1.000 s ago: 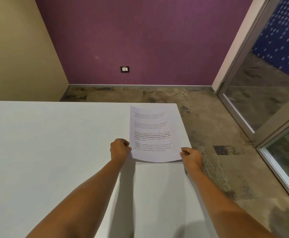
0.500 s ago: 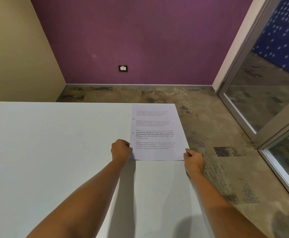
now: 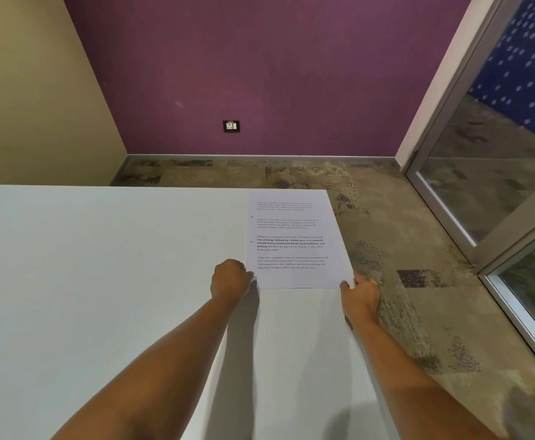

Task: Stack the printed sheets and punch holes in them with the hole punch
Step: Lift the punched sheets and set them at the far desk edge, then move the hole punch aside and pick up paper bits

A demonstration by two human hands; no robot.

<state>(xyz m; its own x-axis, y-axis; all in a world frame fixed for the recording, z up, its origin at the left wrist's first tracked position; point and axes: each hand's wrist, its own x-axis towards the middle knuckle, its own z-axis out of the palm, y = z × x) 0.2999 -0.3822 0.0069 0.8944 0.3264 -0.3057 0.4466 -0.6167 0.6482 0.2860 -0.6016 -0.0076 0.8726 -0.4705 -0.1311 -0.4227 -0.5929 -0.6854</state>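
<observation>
**At the counter's far right corner: squaring the stack**

At the near edge of the paper, both hands are closed on it. The left hand (image 3: 231, 277) is curled knuckles-up against the near left corner and, as far as I can tell, pinches it. The right hand (image 3: 359, 295) holds the near right corner with the thumb on top, its fingers reaching past the side of the counter (image 3: 101, 281).

The printed sheets (image 3: 291, 239) lie flat at the far right corner of the counter, their right edge running along the counter's own edge. I judge the step in hand to be squaring the stack. To do it well I would keep both grips light, nudge the corners until all edges agree, and use the counter's straight edge as a guide without letting the paper slide off.

The paper is thin, white and limp, with four blocks of small text, one partly in bold. Two tiny dark marks sit in its left margin; I cannot say whether they are holes. How many sheets lie there I cannot tell either. The counter is smooth, matte and pale. Beyond it are mottled carpet and a purple wall. No hole punch is in view.
</observation>
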